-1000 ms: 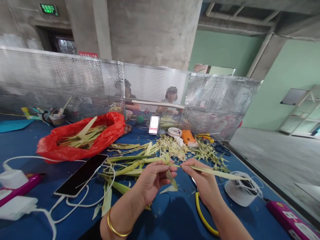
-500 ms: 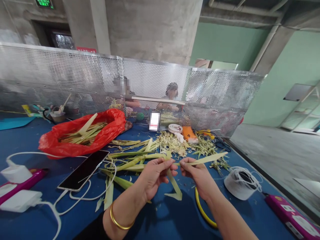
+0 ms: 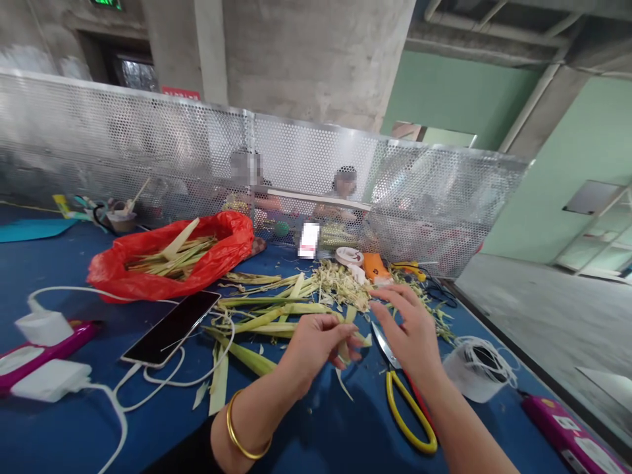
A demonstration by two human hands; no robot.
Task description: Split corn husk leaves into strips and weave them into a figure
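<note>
Head view: left hand (image 3: 318, 343) pinches a pale leaf strip (image 3: 364, 341) above the worktop (image 3: 301, 438), right hand (image 3: 413, 332) looks empty, fingers spread near the scissors (image 3: 392, 388); strip could slip if that lone pinch loosens, or right hand could catch a blade if lowered carelessly.

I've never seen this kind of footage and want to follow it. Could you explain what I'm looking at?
There's no machine here, just someone's bare hands. The view comes from a camera worn on that person's head, looking forward and down. The left hand holds a pale leaf strip. The right hand is open, seemingly holding nothing, near the scissors. On the blue table also lie leaves, a red bag of plant pieces and a dark phone.
</note>
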